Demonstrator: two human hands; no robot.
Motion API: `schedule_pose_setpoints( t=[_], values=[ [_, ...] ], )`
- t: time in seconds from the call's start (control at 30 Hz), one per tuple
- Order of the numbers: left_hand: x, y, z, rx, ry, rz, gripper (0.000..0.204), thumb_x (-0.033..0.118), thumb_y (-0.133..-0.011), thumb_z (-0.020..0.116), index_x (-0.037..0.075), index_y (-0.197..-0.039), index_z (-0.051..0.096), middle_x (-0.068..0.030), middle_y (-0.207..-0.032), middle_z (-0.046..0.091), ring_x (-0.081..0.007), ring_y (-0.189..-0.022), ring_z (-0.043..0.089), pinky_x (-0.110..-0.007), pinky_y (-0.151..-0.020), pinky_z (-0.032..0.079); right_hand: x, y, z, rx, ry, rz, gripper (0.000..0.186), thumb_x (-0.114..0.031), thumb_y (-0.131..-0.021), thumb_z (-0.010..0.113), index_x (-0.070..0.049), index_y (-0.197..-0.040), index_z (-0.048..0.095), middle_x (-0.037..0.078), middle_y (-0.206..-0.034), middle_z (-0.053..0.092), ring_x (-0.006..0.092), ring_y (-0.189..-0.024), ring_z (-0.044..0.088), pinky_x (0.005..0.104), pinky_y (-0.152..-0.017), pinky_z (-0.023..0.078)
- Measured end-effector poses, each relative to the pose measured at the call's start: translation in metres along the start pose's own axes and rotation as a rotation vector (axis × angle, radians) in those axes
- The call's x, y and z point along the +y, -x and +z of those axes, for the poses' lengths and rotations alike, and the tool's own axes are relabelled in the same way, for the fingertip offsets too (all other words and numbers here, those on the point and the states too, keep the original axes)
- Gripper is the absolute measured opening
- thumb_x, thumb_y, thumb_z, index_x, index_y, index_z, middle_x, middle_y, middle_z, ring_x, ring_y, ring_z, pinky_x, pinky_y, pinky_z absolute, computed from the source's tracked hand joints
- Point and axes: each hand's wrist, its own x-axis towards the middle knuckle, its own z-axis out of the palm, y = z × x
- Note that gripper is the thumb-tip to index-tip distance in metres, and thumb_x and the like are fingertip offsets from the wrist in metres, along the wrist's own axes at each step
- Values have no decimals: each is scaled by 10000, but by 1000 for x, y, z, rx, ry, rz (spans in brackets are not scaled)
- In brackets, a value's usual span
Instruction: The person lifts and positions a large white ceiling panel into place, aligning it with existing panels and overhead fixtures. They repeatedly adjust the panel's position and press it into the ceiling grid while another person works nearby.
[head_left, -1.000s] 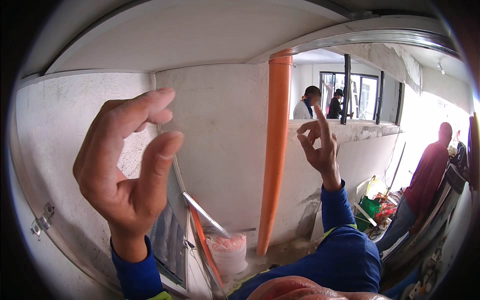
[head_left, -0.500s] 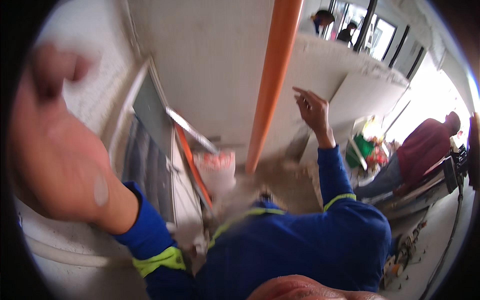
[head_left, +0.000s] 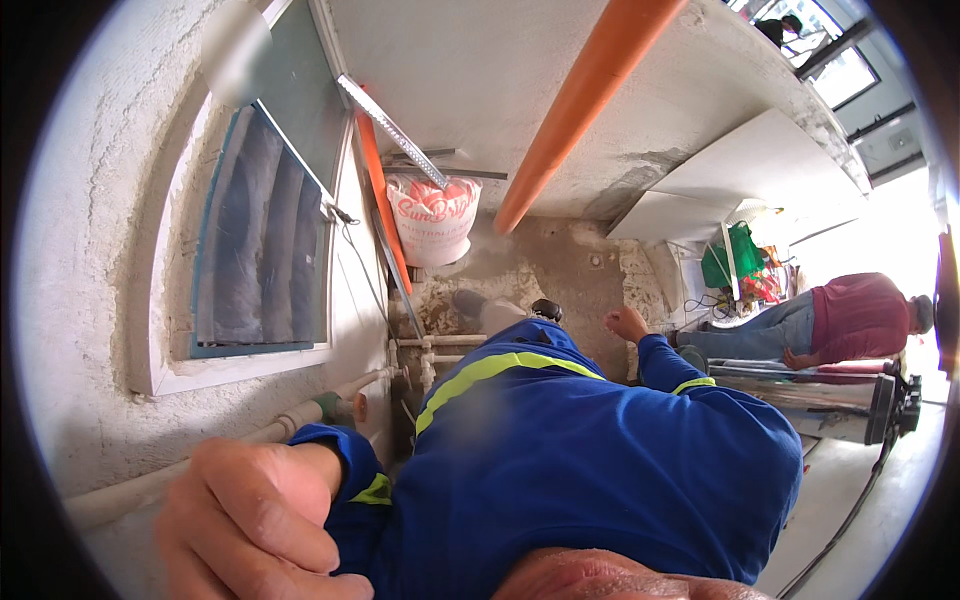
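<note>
My left hand (head_left: 255, 510) is close at the lower left, its fingers curled in toward the palm in a loose fist. Nothing shows in it. Beside it, a pale pipe (head_left: 165, 485) runs along the foot of the left wall. My right hand (head_left: 627, 323) is farther off, right of my body and low over the stained floor (head_left: 565, 275). Its fingers look bent inward, with no object visible in them. Both arms wear blue sleeves with yellow-green bands.
A framed window (head_left: 270, 240) is in the left wall. Ahead stand a filled white sack (head_left: 435, 225), a perforated metal strip (head_left: 395, 130) and a thick orange pipe (head_left: 585, 110). White boards (head_left: 745, 170) lean at right, near a green bag (head_left: 735, 255) and a person in maroon (head_left: 860, 320).
My left hand has dropped from the upper left to the lower left and its fingers have curled in. My right hand has come down from its raised position. The view has tilted downward.
</note>
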Motion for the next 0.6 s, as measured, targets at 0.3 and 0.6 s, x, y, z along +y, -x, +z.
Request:
schedule_pose_setpoints(
  t=[0.3,0.6],
  values=[
    [-45,23,-9,-42,-216,-299,616,628,-946,634,347,-1472,482,-20,-806,611,-180,-578,595,-323,-557,441,-14,-197,-14,-140,-189,-259,279,-300,-903,646,-153,-1113,755,32,-1050,743,227,-951,705,393,-751,569],
    [-192,127,14,684,-1001,-1241,347,47,-872,705,-20,-1209,662,-57,-874,652,-142,-753,625,-263,-722,492,-107,-342,-29,-261,-172,-658,404,-305,-946,685,-69,-1273,697,91,-925,747,170,-750,726,356,-621,579]
  ],
)
